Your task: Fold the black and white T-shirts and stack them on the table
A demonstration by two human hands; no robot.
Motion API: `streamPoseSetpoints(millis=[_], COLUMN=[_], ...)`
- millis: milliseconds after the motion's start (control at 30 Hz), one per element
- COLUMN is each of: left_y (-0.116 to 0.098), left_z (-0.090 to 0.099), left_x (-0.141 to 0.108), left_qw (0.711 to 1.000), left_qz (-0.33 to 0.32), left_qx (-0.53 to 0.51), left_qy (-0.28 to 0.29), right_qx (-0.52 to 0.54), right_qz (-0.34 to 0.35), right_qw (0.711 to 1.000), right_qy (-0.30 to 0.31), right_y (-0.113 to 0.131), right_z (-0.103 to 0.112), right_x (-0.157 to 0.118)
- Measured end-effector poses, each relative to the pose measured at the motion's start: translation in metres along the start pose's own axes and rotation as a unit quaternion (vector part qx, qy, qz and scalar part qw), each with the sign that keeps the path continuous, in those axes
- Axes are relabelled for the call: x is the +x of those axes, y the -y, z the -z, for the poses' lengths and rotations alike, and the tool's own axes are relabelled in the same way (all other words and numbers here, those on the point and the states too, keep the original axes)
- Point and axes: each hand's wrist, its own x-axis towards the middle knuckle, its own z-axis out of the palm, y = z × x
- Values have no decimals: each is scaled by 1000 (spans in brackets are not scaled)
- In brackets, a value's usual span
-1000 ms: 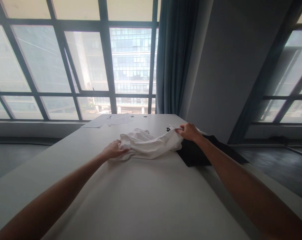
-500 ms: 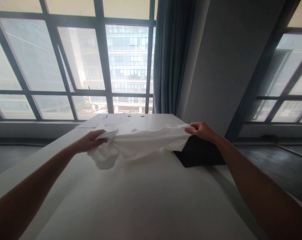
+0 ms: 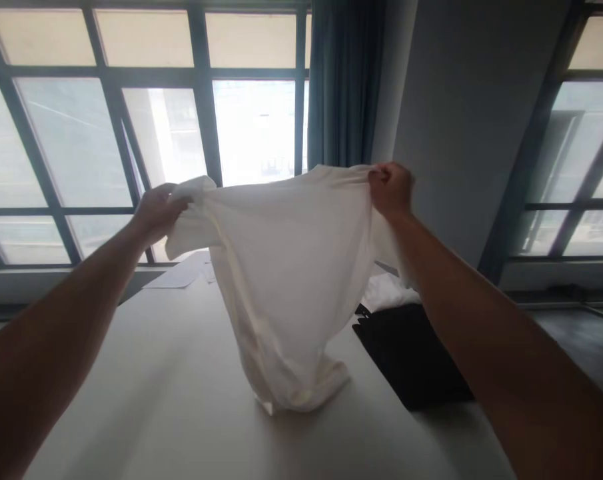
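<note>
A white T-shirt (image 3: 291,260) hangs spread between my two hands above the white table (image 3: 181,373), its lower end bunched near the tabletop. My left hand (image 3: 158,210) is closed on the shirt's left shoulder or sleeve. At the opposite shoulder, my right hand (image 3: 392,187) grips the cloth with fingers folded in. Part of the right sleeve is hidden behind my right forearm.
Folded black cloth (image 3: 411,357) lies on the table at the right, with a crumpled white cloth (image 3: 388,292) just behind it. Paper sheets (image 3: 176,275) rest at the far left of the table. Windows, a blue curtain (image 3: 344,87) and a grey wall stand beyond.
Both hands have risen with the shirt, which was low and gathered over the table and now hangs open. The white cloth behind the black cloth has come into view.
</note>
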Motion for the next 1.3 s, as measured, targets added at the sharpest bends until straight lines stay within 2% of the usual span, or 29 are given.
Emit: streamPoseSetpoints(millis=[67, 167, 267, 367, 467, 533, 633, 733, 800, 900, 967, 1133, 1300], left_y=[21, 71, 122, 152, 156, 150, 140, 141, 147, 157, 162, 171, 183], left_z=[-30, -75, -118, -158, -193, -210, -222, -217, -207, -187, -174, -152, -134], left_x=[25, 41, 27, -9, -57, -90, -131, -152, -156, -159, -162, -175, -178], left_qw=[999, 984, 969, 947, 904, 891, 869, 845, 843, 852, 860, 871, 882], left_qz=[2, 50, 62, 74, 60, 47, -10, -46, -51, -46, -37, -23, -19], left_qx=[54, 150, 205, 266, 314, 297, 273, 275, 274, 272, 279, 300, 311], left_qy=[2, 79, 125, 165, 283, 340, 412, 456, 461, 444, 426, 388, 354], right_qx=[-14, -53, -118, -158, -148, -152, -173, -193, -203, -210, -204, -185, -203], right_qz=[11, 22, -38, -79, -59, -49, -30, -25, -29, -46, -55, -35, -90], right_qw=[997, 977, 930, 860, 797, 778, 789, 813, 802, 743, 726, 777, 806], right_qy=[71, 205, 347, 479, 583, 608, 589, 549, 562, 634, 654, 600, 548], right_y=[-7, -28, -47, -56, -55, -51, -37, -19, -9, -2, -2, -10, -14], right_z=[-49, -118, -167, -186, -178, -161, -125, -86, -62, -34, -21, -10, -12], right_x=[-1, -30, -86, -147, -190, -205, -214, -223, -234, -257, -273, -298, -312])
